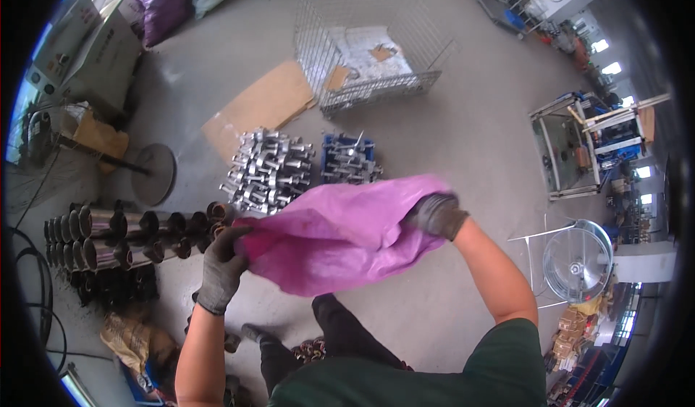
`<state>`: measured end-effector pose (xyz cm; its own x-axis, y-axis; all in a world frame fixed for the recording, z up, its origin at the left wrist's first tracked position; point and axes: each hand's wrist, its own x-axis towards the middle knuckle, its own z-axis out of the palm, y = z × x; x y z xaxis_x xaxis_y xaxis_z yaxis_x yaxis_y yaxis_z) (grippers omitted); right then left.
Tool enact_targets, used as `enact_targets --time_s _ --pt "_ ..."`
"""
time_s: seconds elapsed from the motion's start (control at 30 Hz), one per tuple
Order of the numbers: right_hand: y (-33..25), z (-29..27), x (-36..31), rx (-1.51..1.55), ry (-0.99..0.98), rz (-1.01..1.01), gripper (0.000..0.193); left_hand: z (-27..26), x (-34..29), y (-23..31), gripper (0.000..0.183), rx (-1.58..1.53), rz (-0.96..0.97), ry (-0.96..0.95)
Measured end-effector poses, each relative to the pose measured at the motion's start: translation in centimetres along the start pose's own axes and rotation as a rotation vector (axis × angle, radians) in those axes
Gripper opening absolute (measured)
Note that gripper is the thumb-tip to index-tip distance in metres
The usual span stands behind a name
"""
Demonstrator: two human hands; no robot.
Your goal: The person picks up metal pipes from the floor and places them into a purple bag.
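A pinkish-purple woven sack (340, 233) is stretched out in front of me between both hands. My left hand (223, 266), in a dark grey work glove, grips its left edge, where the sack's opening seems to be. On the other side my right hand (439, 216), gloved the same way, is closed on the sack's upper right end; its fingertips are partly hidden in the folds. The sack hangs slack in the middle and looks empty. Behind it stands a pile of shiny metal parts (268, 168), its near edge partly covered by the sack.
A blue crate (329, 146) of metal parts stands beside the pile. Farther off are flat cardboard (264, 106) and a wire mesh cage (318, 81). Stacked metal tubes (101, 222) lie left, near a round stand base (153, 174). A large fan (577, 262) stands right.
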<state>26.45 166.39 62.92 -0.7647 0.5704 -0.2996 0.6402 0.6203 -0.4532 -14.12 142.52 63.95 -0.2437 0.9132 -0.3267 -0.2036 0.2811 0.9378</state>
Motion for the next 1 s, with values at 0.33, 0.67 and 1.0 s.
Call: enact_targets --time_s 0.33,0.67,1.0 --pt "5.7 4.4 6.6 0.162 -0.158 0.178 0.05 -3.5 -3.0 -1.0 0.054 0.216 -0.073 -0.138" --pt "0.2 11.6 8.2 -0.519 -1.189 -0.091 0.062 -2.1 -5.1 -0.6 0.055 0.336 -0.073 -0.158" --pt "-11.1 7.0 18.8 -0.437 -0.22 0.009 0.052 -2.6 -7.9 -4.4 0.073 0.139 -0.028 -0.18"
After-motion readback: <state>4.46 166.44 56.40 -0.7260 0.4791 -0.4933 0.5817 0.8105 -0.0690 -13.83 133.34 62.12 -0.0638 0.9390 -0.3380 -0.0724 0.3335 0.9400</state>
